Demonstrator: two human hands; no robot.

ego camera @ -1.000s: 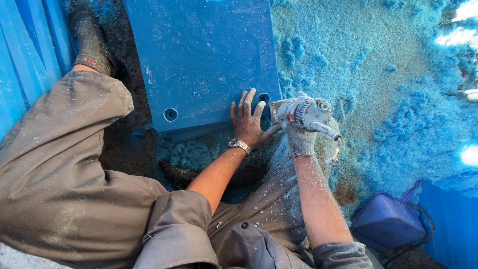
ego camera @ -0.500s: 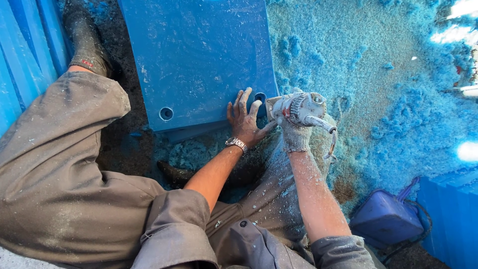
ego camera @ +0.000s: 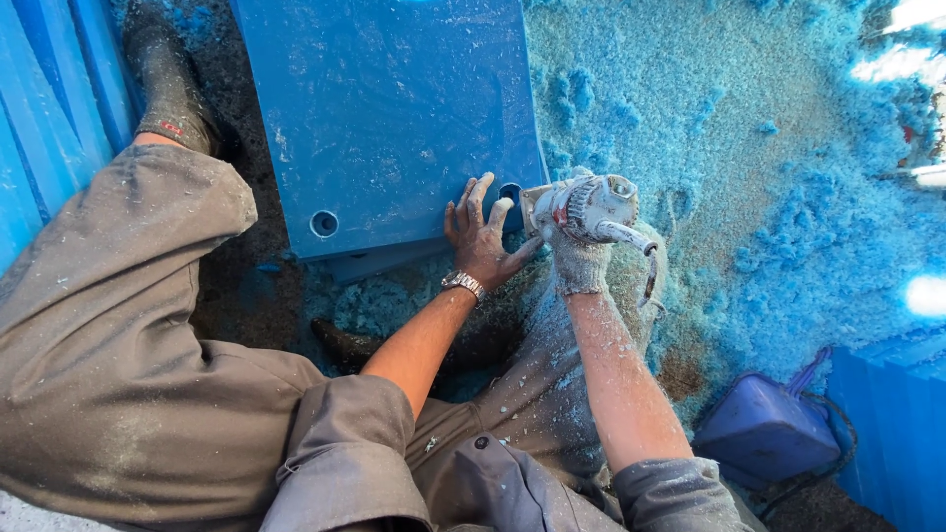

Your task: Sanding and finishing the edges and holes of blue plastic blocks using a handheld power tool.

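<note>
Blue shavings (ego camera: 709, 128) carpet the ground to the right, thick and fluffy, with dark dirt showing beside the person's boot (ego camera: 172, 84) at upper left. On that ground lies a flat blue plastic panel (ego camera: 394, 108), dusted pale, with one round hole (ego camera: 323, 224) near its lower edge and a second hole (ego camera: 510, 192) at its lower right corner.

Compared with a second ago, little has shifted: the left hand (ego camera: 480, 236) still lies spread flat on the panel's corner, fingers apart, pressing it down beside the second hole. The right hand (ego camera: 579, 258), in a dusty glove, stays clamped on a grey power tool (ego camera: 583, 207), whose nose remains at that corner hole (the view itself has drifted slightly, more than the hands have). So the work at this hole appears to be continuing rather than finished.

A purple container (ego camera: 764, 429) sits at lower right, well apart.
</note>
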